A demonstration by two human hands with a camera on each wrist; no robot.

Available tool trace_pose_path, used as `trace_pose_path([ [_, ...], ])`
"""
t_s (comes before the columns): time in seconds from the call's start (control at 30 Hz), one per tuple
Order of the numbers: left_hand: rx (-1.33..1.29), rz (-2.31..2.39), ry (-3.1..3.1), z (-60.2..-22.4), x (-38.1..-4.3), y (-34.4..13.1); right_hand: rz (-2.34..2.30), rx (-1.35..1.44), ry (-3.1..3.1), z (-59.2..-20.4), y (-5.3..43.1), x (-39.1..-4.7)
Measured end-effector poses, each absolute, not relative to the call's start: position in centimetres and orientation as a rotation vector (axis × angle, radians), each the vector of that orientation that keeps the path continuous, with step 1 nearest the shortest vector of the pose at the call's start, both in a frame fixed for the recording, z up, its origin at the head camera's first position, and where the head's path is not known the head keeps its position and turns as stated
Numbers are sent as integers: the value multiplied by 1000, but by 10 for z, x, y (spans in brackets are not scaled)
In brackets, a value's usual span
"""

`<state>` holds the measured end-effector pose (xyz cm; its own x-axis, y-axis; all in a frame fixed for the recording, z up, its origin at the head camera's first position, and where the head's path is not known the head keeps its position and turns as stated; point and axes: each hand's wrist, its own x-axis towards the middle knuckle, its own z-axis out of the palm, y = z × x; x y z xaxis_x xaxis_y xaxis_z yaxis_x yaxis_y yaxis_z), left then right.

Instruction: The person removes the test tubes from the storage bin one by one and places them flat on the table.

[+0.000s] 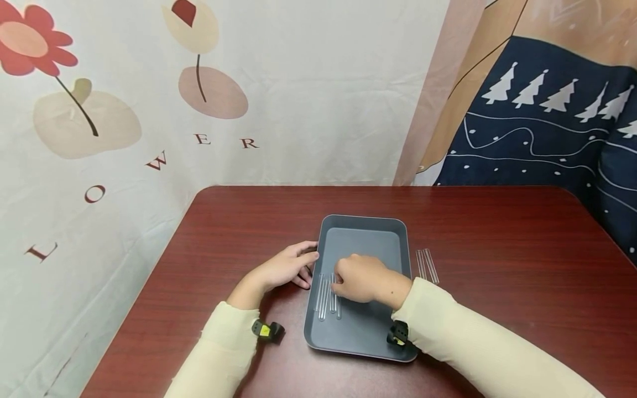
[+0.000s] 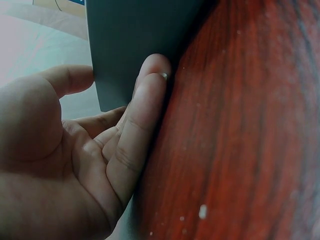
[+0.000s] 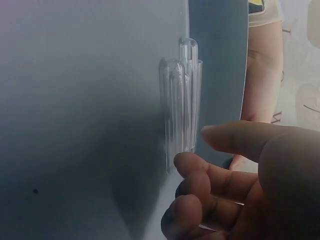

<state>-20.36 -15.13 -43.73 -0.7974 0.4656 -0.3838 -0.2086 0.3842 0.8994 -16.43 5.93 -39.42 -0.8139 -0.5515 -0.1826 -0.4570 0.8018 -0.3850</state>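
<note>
Several clear test tubes (image 1: 322, 301) with rounded ends lie lengthwise, side by side, in the left part of a grey rectangular tray (image 1: 365, 340). Over the tray, my right hand (image 1: 365, 278) is beside the tubes with its fingers bent. In the right wrist view, thumb and forefinger stand apart at the near ends of the tubes (image 3: 180, 105), with no tube visibly gripped; whether a fingertip touches one I cannot tell. My left hand (image 1: 286, 267) rests at the tray's left side, its fingertips (image 2: 152, 67) against the outer wall and its thumb at the rim.
More clear tubes (image 1: 427, 265) lie on the reddish-brown wooden table (image 1: 497, 265), just right of the tray. A pale curtain (image 1: 318, 94) with printed flowers hangs behind the table's far edge. Dark blue cloth (image 1: 537, 132) with white trees is at the right.
</note>
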Motion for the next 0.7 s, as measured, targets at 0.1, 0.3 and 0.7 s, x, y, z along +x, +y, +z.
trace_pose_path([
  [0.1,219,1450,2045,-437,-203,-152,-462,-777,2696,-395,58,-164],
  [0.3,216,1447,2048,-435,-203,-151,-457,-765,2689,-397,58,-165],
  [0.7,209,1447,2049,-438,-205,-152,-448,-749,2676,-397,63,-166],
])
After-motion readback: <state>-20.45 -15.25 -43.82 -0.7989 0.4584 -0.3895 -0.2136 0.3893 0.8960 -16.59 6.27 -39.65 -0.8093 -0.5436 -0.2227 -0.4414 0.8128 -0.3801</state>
